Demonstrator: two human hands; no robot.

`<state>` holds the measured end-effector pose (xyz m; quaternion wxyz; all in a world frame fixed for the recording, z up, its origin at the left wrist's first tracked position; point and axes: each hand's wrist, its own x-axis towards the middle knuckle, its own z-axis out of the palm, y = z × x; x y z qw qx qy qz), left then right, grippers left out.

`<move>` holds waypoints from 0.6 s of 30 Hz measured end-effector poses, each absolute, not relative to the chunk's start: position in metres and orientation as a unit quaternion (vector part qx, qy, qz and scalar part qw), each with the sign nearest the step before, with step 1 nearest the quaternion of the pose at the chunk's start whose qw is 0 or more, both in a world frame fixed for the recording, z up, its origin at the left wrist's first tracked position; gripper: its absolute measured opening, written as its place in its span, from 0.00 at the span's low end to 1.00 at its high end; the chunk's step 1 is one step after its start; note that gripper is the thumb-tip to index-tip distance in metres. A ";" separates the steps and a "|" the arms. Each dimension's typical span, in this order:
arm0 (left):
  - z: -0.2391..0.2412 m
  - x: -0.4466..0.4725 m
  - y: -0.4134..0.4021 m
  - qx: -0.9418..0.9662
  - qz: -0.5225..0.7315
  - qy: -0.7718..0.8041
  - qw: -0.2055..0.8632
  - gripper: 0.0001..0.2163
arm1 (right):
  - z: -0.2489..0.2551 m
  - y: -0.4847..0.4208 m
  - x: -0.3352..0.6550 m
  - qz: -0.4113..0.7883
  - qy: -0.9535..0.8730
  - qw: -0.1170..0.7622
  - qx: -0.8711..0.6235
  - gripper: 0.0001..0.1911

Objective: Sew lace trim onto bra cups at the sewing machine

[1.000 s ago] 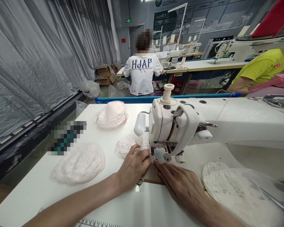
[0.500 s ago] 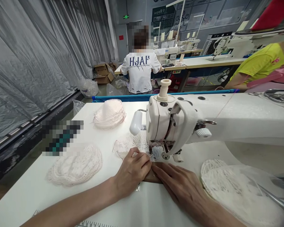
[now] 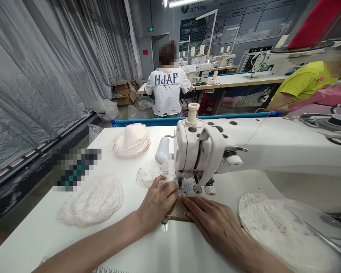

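Note:
Just in front of the presser foot of a white sewing machine, my left hand has its fingers curled and pressed together on the edge of a white lace piece. That lace spreads out behind the hand, left of the needle area. My right hand lies flat, fingers stretched toward the needle, over a brownish plate on the table. Whether fabric lies beneath the right fingertips is hidden.
At left are a stack of lace pieces and a pile of pale pink cups. More lace sits at right under a clear sheet, with a metal tool on top. A ruler lies at the front edge. Two people sit beyond.
The view has tilted up slightly and shifted. Both hands stay by the presser foot, with slightly more of the brownish plate showing between them.

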<state>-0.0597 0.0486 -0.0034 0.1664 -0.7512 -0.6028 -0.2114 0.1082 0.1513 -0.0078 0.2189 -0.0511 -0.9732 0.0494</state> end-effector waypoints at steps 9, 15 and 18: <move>-0.020 -0.082 0.046 -0.735 -0.188 -0.627 0.179 0.17 | 0.001 0.144 0.111 0.078 -0.985 0.125 -0.090 0.06; -0.034 -0.092 0.053 -0.668 -0.027 -0.736 0.103 0.18 | -0.003 0.146 0.106 0.038 -0.984 0.134 -0.111 0.10; -0.026 -0.071 0.030 -0.627 0.055 -0.776 0.045 0.21 | 0.007 0.133 0.116 0.014 -0.988 0.140 -0.064 0.11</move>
